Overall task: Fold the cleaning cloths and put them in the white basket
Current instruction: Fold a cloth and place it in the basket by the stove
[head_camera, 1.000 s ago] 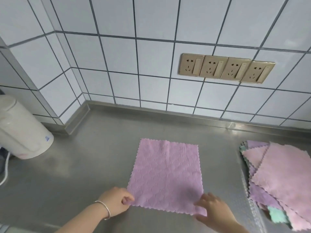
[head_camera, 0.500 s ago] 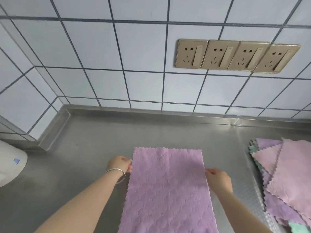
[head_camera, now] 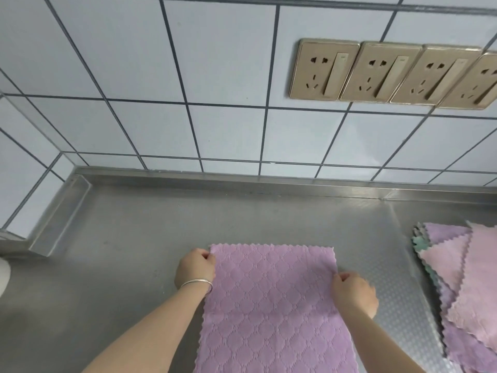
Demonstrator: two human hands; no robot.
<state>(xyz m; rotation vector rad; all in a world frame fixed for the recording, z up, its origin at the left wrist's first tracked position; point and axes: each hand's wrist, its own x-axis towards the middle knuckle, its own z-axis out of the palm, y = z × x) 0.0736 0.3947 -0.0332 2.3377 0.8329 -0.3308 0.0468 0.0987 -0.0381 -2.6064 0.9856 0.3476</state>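
Note:
A purple cleaning cloth (head_camera: 271,313) with a scalloped edge and a diamond pattern lies on the steel counter (head_camera: 150,232), folded over so its far edge sits at mid-counter. My left hand (head_camera: 195,267), with a silver bangle on the wrist, pinches the cloth's far left corner. My right hand (head_camera: 353,292) pinches the far right edge of the cloth. A fanned pile of cloths (head_camera: 462,286) in pink, purple and green lies at the right edge of the counter. No white basket shows in the head view.
A tiled wall (head_camera: 215,76) rises behind the counter, with a row of gold wall sockets (head_camera: 384,74) at the upper right. The counter's raised steel lip (head_camera: 242,181) runs along the wall. A sliver of a white appliance (head_camera: 4,273) shows at the far left edge.
Both hands carried the cloth's near edge away from me and folded it over to the far edge. The camera tilted up and closer, so the white appliance slid almost out of view.

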